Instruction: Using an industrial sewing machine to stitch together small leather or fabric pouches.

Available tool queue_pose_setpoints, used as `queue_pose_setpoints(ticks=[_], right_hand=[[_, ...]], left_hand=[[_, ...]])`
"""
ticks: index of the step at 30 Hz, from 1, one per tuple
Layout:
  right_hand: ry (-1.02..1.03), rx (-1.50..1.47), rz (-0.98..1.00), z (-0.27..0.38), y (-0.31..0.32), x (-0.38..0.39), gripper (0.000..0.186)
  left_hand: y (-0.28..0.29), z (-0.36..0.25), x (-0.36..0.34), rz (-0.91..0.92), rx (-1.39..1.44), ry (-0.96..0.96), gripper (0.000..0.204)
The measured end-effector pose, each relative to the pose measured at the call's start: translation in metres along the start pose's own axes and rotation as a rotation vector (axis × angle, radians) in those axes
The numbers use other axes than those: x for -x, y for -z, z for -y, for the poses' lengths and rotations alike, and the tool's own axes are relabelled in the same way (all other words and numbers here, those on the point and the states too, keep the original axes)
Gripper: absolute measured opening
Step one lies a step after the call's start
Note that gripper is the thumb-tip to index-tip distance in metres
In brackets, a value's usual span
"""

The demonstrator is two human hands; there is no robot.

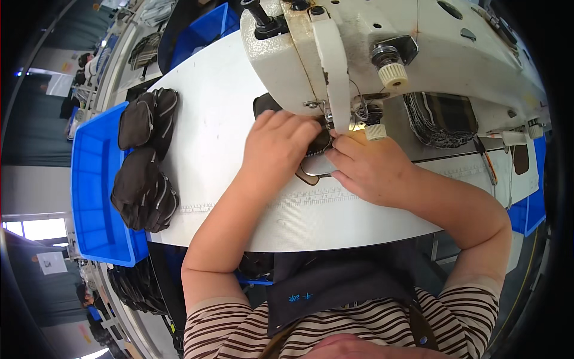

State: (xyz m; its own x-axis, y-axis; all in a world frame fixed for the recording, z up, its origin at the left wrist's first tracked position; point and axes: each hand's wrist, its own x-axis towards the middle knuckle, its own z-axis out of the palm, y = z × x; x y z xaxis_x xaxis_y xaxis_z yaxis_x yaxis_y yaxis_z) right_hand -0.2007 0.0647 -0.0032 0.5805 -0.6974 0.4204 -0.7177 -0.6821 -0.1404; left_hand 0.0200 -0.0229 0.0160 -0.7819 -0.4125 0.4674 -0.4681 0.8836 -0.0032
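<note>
A white sewing machine (269, 66) spans the upper part of the head view, its needle area just above both hands. My left hand (275, 143) has its fingers curled over a dark fabric piece (319, 141) with a curved zipper edge, pressing it beside the presser foot. My right hand (371, 161) pinches at the right edge of the same piece near the needle, thumb drawn in below the forefinger. A small tan-edged flap shows under the piece. A stack of dark cut pieces (439, 116) lies on the machine bed to the right.
Two piles of dark zippered pouches (140, 188) lie at the white table's (218, 119) left edge, beside a blue bin (89, 197). Orange-handled snips (487, 161) lie at the right. Another blue bin (203, 27) stands behind, and dark pieces (134, 287) sit below left.
</note>
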Motion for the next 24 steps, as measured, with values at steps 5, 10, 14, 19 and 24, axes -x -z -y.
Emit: queue_pose_setpoints(ticks=[5, 10, 14, 19, 24], right_hand=[[-0.046, -0.008, 0.105, 0.001, 0.002, 0.000, 0.033], [-0.085, -0.046, 0.138, 0.002, 0.005, -0.002, 0.034], [-0.121, -0.070, 0.153, 0.004, 0.009, -0.004, 0.036], [-0.133, -0.092, 0.127, -0.002, 0.004, -0.001, 0.038], [-0.015, 0.082, -0.079, -0.009, 0.012, -0.004, 0.022]], left_hand=[[-0.010, 0.004, -0.005, -0.026, 0.028, 0.216, 0.024], [-0.024, 0.006, -0.001, 0.005, -0.075, 0.247, 0.030], [-0.017, 0.002, -0.004, -0.058, 0.373, 0.109, 0.022], [0.005, 0.007, -0.003, 0.276, 0.643, 0.338, 0.014], [0.004, 0.001, -0.002, 0.221, 0.775, 0.489, 0.015]])
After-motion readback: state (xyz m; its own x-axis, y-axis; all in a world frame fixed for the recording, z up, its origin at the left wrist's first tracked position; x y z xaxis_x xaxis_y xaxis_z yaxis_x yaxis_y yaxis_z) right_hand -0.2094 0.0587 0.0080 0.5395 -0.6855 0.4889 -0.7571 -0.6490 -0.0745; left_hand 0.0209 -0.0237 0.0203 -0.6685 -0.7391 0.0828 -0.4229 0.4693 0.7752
